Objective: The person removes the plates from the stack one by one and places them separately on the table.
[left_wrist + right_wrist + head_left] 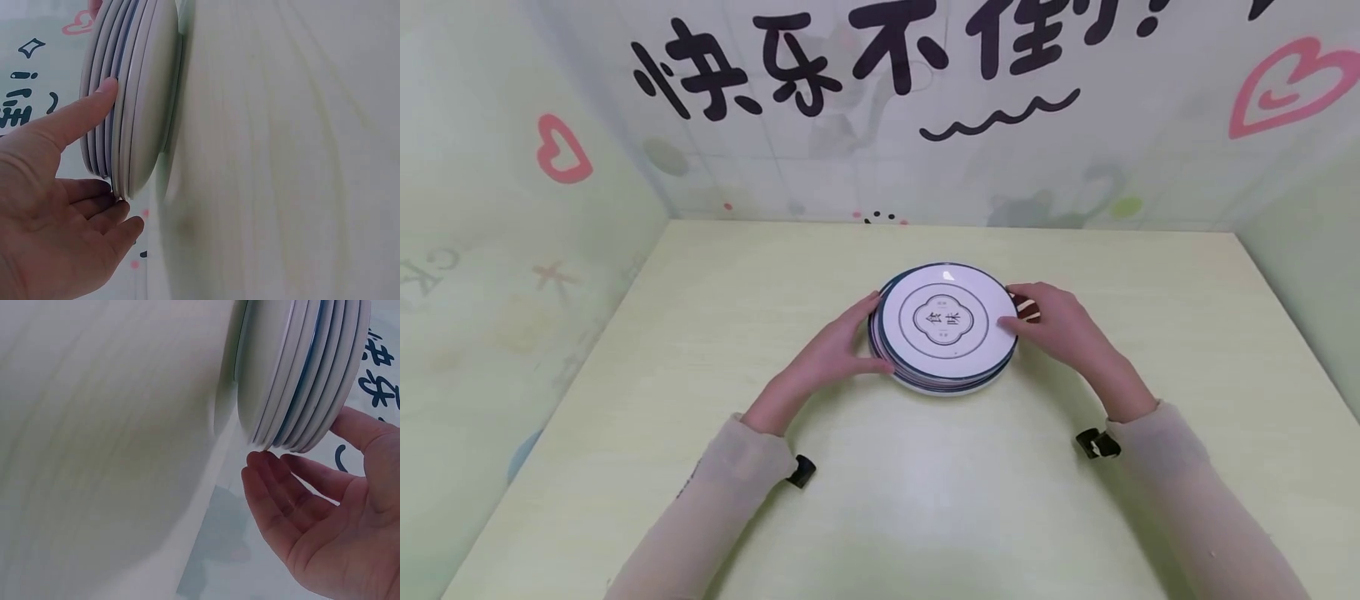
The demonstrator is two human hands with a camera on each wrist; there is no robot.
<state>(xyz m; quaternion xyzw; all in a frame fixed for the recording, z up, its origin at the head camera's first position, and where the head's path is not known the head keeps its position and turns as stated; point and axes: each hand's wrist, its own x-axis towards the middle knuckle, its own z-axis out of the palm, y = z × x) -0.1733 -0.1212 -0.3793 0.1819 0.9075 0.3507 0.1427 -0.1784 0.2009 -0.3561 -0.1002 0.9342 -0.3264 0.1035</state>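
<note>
The lettered wall (820, 183) fills the top of my head view, and the pale table (940, 500) spreads beneath it to the bottom edge. The left sleeve (715, 508) enters at lower left, the right sleeve (1202, 500) at lower right. The stack of plates (947, 333) lies just right of centre, between the two hands. At its left edge, the left hand (842, 346) has thumb and fingers spread apart, touching the rims; at its right edge, the right hand (1060, 325) likewise stands apart at the fingers, its thumb at the rim of the top plate (949, 317), and I see neither hand clamped. A black clip (802, 472) shows at the left cuff, another at the right. By my judgement the gathering is done, since the plates I see make one pile; the evening-up seems unfinished, for the upper rims sit offset toward the upper right. Both wrist views crop the stack at the top, so I cannot count the plates with certainty. I cannot tell how firmly the fingers press, nor whether the lowest plate rests fully on the table; the shadowed, striped patch under the right hand is hard to make out.
</note>
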